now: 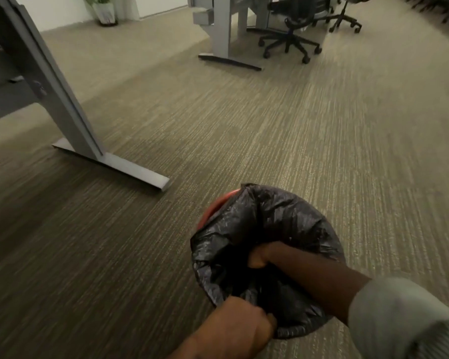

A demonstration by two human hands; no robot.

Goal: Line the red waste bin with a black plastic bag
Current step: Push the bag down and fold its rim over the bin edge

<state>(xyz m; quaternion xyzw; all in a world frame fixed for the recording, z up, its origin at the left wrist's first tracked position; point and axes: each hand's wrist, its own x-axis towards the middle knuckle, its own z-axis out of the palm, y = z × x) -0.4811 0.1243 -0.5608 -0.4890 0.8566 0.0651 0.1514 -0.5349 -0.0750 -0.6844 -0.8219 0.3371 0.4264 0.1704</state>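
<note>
The red waste bin (pixel 214 207) stands on the carpet at the bottom centre; only a strip of its rim shows at the upper left. A crumpled black plastic bag (pixel 270 218) covers most of the bin's mouth and hangs over its near and right rim. My left hand (pixel 233 330) is closed on the bag's edge at the near rim. My right hand (pixel 261 256) reaches down into the bag's opening, its fingers buried in the plastic.
A grey desk leg with a flat foot (pixel 109 161) stands to the left of the bin. Another desk leg (pixel 223 35) and black wheeled office chairs (pixel 290 29) are farther back. A potted plant (pixel 105 9) sits by the far wall. Striped carpet (pixel 322 125) lies around.
</note>
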